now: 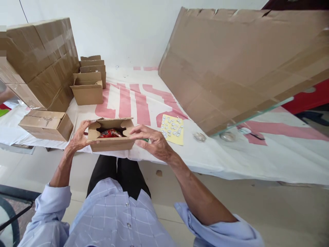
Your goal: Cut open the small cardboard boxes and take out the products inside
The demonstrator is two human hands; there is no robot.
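Note:
A small cardboard box [113,146] stands at the table's front edge, right before me, its top flaps up. Inside it lies a red printed packet [110,133]; the rest of the contents is hidden by the walls. My left hand [80,136] grips the box's left end, fingers along the upper rim. At the opposite end, my right hand [154,141] has its fingers stretched out and apart, the fingertips at the right flap. A bit of something green [146,140] shows beneath those fingers. Right of that hand lies a yellow sheet [177,139] bearing several small silvery pieces.
Several open boxes [88,95] line up at the back left beside a tall stack of taped cartons [51,68]. A closed box [46,125] sits left. A large cardboard panel [231,68] leans over the right side. Tape rolls [227,136] lie below it on the white cloth [282,154].

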